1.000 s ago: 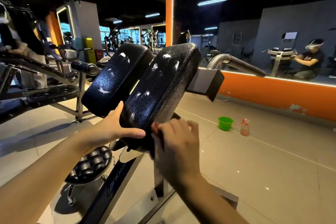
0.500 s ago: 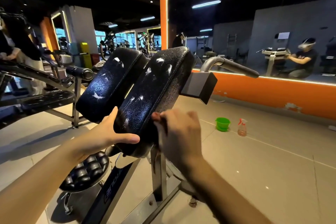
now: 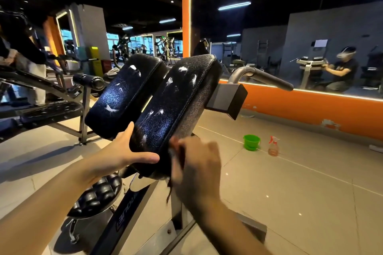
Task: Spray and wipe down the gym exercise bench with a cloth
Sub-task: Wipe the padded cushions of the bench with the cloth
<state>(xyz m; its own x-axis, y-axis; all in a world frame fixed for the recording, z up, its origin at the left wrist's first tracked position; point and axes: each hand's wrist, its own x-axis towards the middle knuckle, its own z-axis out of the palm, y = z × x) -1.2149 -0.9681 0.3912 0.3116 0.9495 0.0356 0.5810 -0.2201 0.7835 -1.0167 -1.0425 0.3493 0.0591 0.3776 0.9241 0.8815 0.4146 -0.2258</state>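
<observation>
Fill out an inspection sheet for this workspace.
Surface: right pad and left pad, black, flecked with white spray.
Job's things: dark cloth against the right pad's lower side edge; spray bottle standing on the floor.
Clutter: green bucket beside the bottle.
Hands: left hand grips the right pad's lower end; right hand, blurred, holds the cloth.
Cables: nothing seen.
Surroundings: round seat below the pads, wall mirror, another person far left.

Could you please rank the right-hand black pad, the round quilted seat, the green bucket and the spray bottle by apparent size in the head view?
1. right-hand black pad
2. round quilted seat
3. green bucket and spray bottle look alike; both stand farther away.
</observation>
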